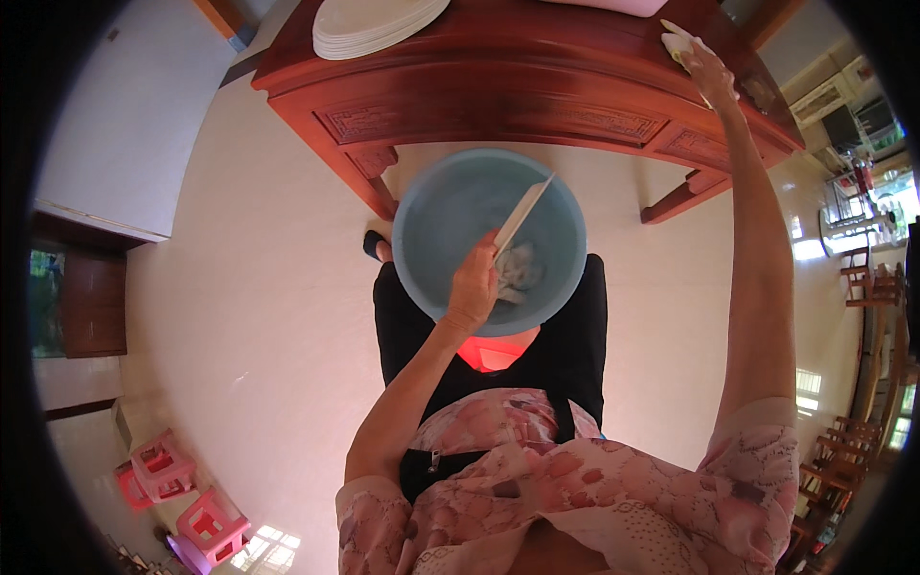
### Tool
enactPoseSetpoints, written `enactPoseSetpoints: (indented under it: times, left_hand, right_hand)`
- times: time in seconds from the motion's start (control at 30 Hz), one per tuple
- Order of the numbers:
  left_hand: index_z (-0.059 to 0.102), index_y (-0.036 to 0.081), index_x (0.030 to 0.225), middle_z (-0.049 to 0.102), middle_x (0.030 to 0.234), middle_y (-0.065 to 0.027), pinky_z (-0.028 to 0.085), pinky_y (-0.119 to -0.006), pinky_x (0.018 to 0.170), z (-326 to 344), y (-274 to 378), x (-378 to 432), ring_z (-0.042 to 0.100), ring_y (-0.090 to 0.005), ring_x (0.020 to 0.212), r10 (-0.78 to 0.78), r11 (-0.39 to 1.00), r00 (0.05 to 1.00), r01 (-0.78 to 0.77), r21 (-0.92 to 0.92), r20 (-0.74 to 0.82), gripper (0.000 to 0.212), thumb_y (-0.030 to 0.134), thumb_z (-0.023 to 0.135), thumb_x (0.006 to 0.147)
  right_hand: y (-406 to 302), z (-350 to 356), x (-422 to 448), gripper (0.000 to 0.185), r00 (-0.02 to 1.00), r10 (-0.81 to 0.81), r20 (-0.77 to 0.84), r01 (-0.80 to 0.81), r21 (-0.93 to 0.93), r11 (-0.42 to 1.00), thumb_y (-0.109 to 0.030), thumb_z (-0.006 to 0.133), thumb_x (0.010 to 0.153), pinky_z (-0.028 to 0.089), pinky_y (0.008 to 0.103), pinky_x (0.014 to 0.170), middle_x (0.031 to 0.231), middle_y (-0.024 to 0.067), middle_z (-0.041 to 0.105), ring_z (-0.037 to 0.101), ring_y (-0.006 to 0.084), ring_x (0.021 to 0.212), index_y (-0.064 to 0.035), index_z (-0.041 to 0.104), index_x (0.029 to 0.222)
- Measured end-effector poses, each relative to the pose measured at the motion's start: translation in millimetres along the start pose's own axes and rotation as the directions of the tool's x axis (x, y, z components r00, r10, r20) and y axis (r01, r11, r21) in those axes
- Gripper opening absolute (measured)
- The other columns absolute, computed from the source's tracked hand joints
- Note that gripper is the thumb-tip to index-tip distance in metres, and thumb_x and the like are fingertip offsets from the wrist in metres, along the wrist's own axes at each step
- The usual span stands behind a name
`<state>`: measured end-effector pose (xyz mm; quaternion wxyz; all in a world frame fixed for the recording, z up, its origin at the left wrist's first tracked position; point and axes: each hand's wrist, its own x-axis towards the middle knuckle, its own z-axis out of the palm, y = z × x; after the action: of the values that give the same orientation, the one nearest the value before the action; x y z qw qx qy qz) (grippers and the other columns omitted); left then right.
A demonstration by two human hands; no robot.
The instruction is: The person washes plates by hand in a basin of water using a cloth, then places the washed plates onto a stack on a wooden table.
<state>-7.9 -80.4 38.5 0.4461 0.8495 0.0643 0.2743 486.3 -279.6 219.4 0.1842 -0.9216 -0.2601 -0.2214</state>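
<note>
My left hand (pixel 474 280) grips a white plate (pixel 523 215), seen nearly edge-on and tilted over a blue-grey plastic basin (pixel 424 215). The basin stands in front of my lap and holds water with a crumpled pale cloth (pixel 519 269) in it. Far to the right, my right hand (pixel 708 68) is stretched out over the top of a carved red-brown wooden table, closed around a pale yellowish cloth (pixel 677 43). A stack of white plates (pixel 381 29) rests at the left of the tabletop.
The red-brown wooden table (pixel 474 93) spans the area beyond the basin. Part of a pink container (pixel 632 6) shows on its far edge. Pink plastic stools (pixel 212 525) stand on the floor at lower left, and wooden chairs (pixel 841 460) line the right side.
</note>
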Motion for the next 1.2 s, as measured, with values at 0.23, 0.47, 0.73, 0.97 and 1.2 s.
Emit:
enactPoseSetpoints:
  times: [0.23,0.47,0.73,0.97,1.2]
  left_hand:
    - [0.042,0.0,0.116,0.052,0.119,-0.0201,0.048,-0.038,0.081,-32.8,22.6,7.7,0.056,-0.0384,0.097,-0.029,0.998,0.999,0.026,0.06,0.034,0.033,-0.004,0.046,0.083]
    - [0.052,0.0,0.103,0.053,0.087,-0.0025,0.041,-0.024,0.071,-33.6,14.8,27.9,0.046,-0.0098,0.077,-0.463,0.797,0.843,0.261,-0.544,-0.274,0.018,0.014,0.05,0.092]
    - [0.055,0.003,0.106,0.056,0.095,0.0001,0.043,-0.021,0.076,-39.1,23.5,7.1,0.051,-0.0065,0.087,-0.656,0.338,0.753,0.348,-0.875,0.046,0.031,0.029,0.039,0.099]
    - [0.05,0.002,0.116,0.057,0.106,-0.0066,0.048,-0.028,0.078,-59.8,10.9,6.3,0.056,-0.0135,0.091,-0.634,0.387,0.773,0.328,-0.862,0.009,0.034,0.028,0.038,0.098]
    - [0.048,0.001,0.119,0.056,0.112,-0.009,0.048,-0.032,0.085,-67.6,-5.6,4.5,0.057,-0.0181,0.099,-0.655,0.351,0.754,0.366,-0.862,0.053,0.036,0.029,0.04,0.098]
  right_hand:
    - [-42.5,-20.5,-46.9,0.036,0.994,-0.083,-0.073,0.066,-0.204,0.977,-0.038,0.051,0.085,0.039,0.0452,0.086,0.104,0.0135,0.062,0.058,0.0346,0.096,-0.0105,0.056,0.109]
    - [-190.3,0.7,-250.8,0.048,0.944,-0.309,0.116,0.092,0.807,0.584,0.003,0.057,0.074,0.046,0.0313,0.082,0.104,0.0082,0.057,0.061,0.0194,0.091,-0.009,0.049,0.12]
    - [-313.4,21.0,-350.7,0.045,0.823,-0.556,0.117,0.434,0.504,0.747,-0.019,0.056,0.083,0.019,0.0574,0.102,0.137,0.0127,0.035,0.028,0.0353,0.13,-0.0146,0.045,0.127]
    - [-326.4,27.0,-333.5,0.043,0.92,-0.393,-0.008,0.234,0.814,0.531,-0.026,0.059,0.082,0.023,0.058,0.098,0.131,0.0106,0.041,0.035,0.0343,0.124,-0.0172,0.049,0.123]
    - [-319.8,13.4,-343.3,0.039,0.769,-0.617,0.169,0.495,0.454,0.741,-0.023,0.058,0.081,0.024,0.0565,0.098,0.129,0.0143,0.042,0.034,0.0362,0.124,-0.0125,0.051,0.119]
